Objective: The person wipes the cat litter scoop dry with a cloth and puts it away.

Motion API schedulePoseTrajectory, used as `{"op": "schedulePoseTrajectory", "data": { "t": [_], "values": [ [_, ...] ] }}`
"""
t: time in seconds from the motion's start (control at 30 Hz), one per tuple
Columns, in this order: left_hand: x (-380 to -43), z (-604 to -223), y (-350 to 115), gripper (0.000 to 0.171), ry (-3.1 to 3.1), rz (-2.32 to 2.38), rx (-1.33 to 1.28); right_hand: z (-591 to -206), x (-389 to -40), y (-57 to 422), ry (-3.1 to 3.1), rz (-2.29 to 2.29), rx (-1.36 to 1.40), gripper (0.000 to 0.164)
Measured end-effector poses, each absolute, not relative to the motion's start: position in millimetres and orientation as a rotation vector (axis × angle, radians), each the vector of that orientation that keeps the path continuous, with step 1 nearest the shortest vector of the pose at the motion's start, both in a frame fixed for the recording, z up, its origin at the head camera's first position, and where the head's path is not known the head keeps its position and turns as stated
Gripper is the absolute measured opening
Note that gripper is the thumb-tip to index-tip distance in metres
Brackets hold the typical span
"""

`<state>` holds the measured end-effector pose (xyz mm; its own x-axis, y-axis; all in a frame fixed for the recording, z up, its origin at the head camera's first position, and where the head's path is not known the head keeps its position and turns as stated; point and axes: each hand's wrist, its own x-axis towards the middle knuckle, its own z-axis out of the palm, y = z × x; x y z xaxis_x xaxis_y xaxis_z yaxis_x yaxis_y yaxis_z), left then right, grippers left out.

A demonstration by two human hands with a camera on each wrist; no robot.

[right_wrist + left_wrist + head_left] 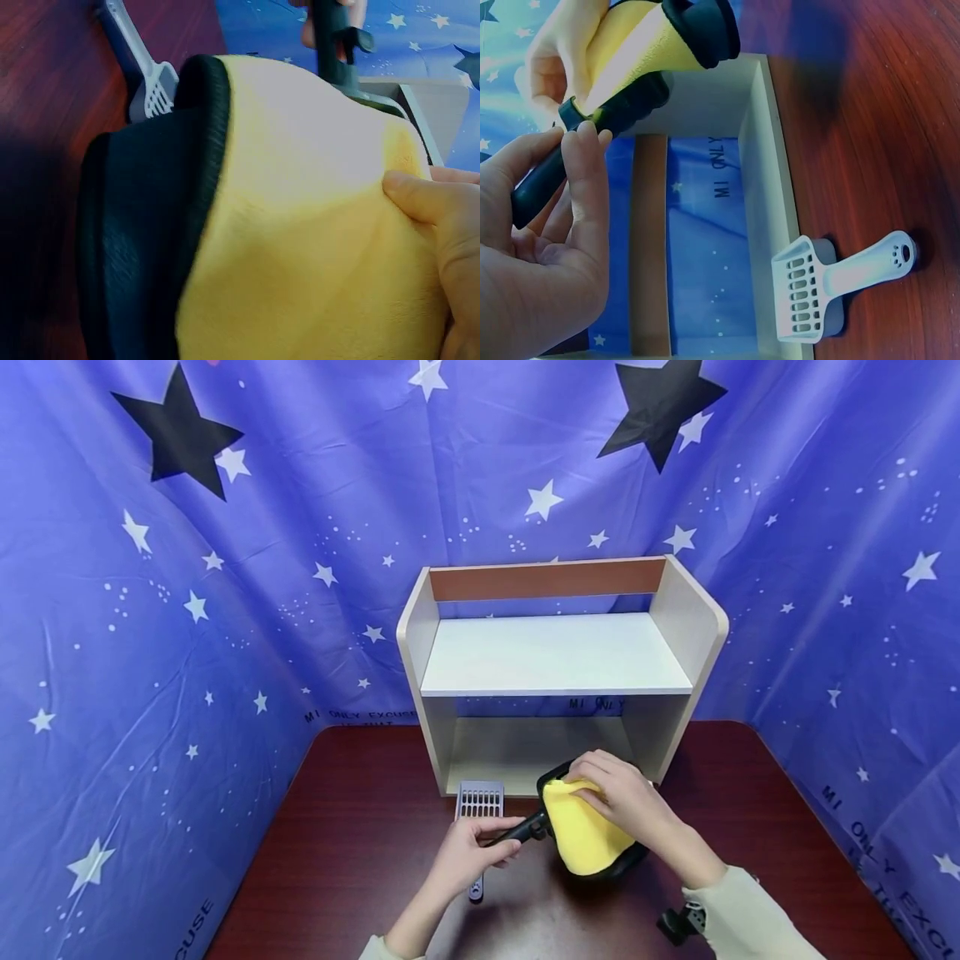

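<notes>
My left hand (463, 857) pinches the black handle (541, 187) of a tool whose wide dark head is mostly covered by cloth, so its kind cannot be told. Over that head lies a yellow cloth (587, 831) with black edging and a dark reverse side (150, 225). My right hand (618, 793) grips the cloth near its upper edge, the thumb pressing on the yellow face in the right wrist view. A grey slotted litter scoop (480, 799) lies beside my left hand, its paw-print handle (870, 262) on the table and its head by the shelf's front edge.
A two-tier white shelf unit (555, 656) stands at the back of the dark red table (352, 827). Blue star-printed curtains (285, 568) surround the table. A small black object (677, 925) shows by the right sleeve.
</notes>
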<state>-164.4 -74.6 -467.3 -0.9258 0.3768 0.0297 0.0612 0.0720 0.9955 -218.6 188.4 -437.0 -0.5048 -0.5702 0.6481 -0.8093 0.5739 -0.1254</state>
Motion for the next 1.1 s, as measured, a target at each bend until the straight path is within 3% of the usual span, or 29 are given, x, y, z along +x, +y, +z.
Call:
{"op": "schedulePoseTrajectory", "data": {
  "t": [0.23, 0.57, 1.1],
  "values": [
    [-161.6, -467.4, -69.1, 0.028, 2.163, 1.917, 0.484, -444.5, -216.7, 182.7, -2.231, 0.521, 0.997, 0.019],
    [-158.5, -464.5, -66.8, 0.028, 2.243, 1.873, 0.510, -453.6, -215.6, 181.1, -2.264, 0.492, 0.775, 0.024],
    [-159.6, -469.9, -77.9, 0.028, 2.279, 1.829, 0.495, -450.5, -216.3, 193.6, -2.302, 0.525, 0.679, 0.027]
  ]
}}
